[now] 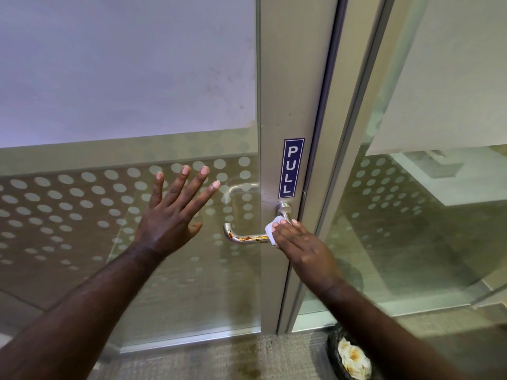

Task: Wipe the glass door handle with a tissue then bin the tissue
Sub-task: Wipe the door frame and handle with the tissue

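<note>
1. White folded tissue is pressed by the right hand on the brushed steel lever door handle, near its base on the grey metal door frame.
2. Brown-red smears lie along the handle bar, left of the tissue.
3. The left hand is released, fingers spread flat toward the dotted frosted glass door.
4. Below the right forearm stands a black bin with crumpled stained tissues inside

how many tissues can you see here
2 places: one white tissue under the right hand on the door handle, and crumpled stained ones in the bin at bottom right, where more may be hidden.
</note>
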